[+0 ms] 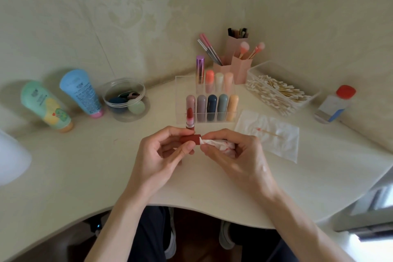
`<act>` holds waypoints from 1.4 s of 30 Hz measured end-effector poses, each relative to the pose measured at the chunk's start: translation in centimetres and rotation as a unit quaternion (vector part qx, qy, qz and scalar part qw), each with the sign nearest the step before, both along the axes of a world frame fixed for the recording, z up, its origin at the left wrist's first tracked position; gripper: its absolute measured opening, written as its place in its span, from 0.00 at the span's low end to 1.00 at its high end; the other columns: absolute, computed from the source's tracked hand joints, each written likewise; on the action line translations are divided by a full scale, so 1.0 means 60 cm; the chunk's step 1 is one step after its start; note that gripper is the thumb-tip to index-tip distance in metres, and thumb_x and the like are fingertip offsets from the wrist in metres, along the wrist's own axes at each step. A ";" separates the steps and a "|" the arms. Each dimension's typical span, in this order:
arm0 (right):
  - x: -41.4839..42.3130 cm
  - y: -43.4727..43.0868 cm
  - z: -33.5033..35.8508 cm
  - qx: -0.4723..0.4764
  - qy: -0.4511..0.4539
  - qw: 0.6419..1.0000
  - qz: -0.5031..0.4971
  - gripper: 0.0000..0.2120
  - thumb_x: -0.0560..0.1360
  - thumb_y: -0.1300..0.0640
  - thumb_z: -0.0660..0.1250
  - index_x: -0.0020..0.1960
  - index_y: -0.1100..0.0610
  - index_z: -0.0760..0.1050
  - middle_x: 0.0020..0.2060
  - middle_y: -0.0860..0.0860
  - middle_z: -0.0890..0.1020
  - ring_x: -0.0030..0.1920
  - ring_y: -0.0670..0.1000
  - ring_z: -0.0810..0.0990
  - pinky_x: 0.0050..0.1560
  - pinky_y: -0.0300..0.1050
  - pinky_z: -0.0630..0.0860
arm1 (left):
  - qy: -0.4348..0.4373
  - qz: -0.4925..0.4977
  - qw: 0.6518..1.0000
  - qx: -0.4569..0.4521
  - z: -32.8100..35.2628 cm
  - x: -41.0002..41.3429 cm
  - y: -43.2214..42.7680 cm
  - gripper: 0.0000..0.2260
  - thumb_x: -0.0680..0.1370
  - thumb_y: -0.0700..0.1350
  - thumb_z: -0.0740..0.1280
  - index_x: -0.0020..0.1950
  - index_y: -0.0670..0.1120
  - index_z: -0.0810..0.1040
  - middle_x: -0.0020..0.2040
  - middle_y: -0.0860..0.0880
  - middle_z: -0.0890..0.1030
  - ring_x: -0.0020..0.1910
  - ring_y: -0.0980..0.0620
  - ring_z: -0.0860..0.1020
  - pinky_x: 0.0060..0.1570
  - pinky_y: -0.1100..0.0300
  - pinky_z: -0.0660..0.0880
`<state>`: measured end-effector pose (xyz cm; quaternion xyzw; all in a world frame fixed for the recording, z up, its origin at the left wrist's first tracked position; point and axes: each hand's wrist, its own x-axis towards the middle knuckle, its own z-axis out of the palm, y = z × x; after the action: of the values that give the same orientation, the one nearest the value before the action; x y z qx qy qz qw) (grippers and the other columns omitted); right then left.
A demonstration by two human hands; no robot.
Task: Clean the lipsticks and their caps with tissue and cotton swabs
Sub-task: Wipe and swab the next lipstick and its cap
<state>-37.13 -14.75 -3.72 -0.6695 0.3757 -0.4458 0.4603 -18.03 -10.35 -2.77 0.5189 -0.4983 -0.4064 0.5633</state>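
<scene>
Cream wallpaper [127, 17] with a pale embossed scroll pattern fills the upper half of the frame, and two walls meet in a corner right of centre. Below, a cream desk [74, 176] with a curved front edge spans the frame. Dark brown floor [70, 242] shows at bottom left. Daylight glows at a grey window frame [378, 202] at the lower right edge.

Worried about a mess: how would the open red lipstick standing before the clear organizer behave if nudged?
The open lipstick is tall on a narrow base, so it would probably tip easily. Being round, it may then roll. Its exposed red tip looks soft and would likely smear the table.
</scene>
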 end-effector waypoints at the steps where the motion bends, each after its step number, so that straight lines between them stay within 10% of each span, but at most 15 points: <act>1: 0.000 0.000 0.001 0.001 -0.004 1.000 0.005 0.06 0.76 0.62 0.78 0.52 0.55 0.87 0.38 0.40 0.87 0.39 0.39 0.83 0.43 0.30 0.74 | 0.002 0.002 1.000 -0.003 -0.001 0.000 0.000 0.09 0.75 0.40 0.75 0.54 0.42 0.84 0.45 0.45 0.88 0.41 0.48 0.86 0.38 0.62 0.79; 15: 0.005 0.001 0.009 0.006 0.004 0.999 0.050 0.05 0.79 0.64 0.74 0.51 0.55 0.84 0.34 0.36 0.84 0.35 0.36 0.80 0.40 0.27 0.72 | 0.003 0.008 1.000 -0.022 -0.008 -0.002 0.001 0.09 0.73 0.38 0.76 0.52 0.40 0.84 0.43 0.44 0.88 0.41 0.49 0.86 0.47 0.63 0.81; 27: -0.002 -0.007 0.004 0.043 -0.017 0.998 0.046 0.05 0.80 0.57 0.74 0.51 0.59 0.85 0.33 0.53 0.83 0.33 0.46 0.77 0.36 0.41 0.73 | -0.043 -0.011 0.998 -0.051 -0.009 -0.009 0.001 0.12 0.75 0.41 0.75 0.57 0.45 0.83 0.48 0.47 0.88 0.41 0.46 0.86 0.44 0.54 0.83; 33: -0.002 0.004 0.002 -0.024 0.012 0.999 0.031 0.04 0.78 0.61 0.75 0.52 0.57 0.85 0.41 0.42 0.87 0.40 0.41 0.84 0.44 0.33 0.75 | 0.001 -0.033 0.999 0.001 -0.011 0.002 -0.003 0.10 0.80 0.44 0.69 0.57 0.41 0.85 0.40 0.41 0.85 0.32 0.44 0.81 0.32 0.56 0.77; 42: -0.002 -0.001 0.003 0.035 -0.018 0.998 0.049 0.04 0.78 0.62 0.75 0.50 0.53 0.85 0.34 0.43 0.84 0.36 0.42 0.79 0.39 0.37 0.74 | -0.017 -0.016 0.999 -0.031 -0.013 -0.002 -0.002 0.13 0.74 0.41 0.75 0.59 0.45 0.84 0.48 0.45 0.88 0.40 0.44 0.86 0.43 0.53 0.83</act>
<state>-37.25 -14.81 -3.51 -0.6620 0.3499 -0.4214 0.5116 -18.15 -10.46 -3.57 0.5004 -0.5279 -0.3908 0.5640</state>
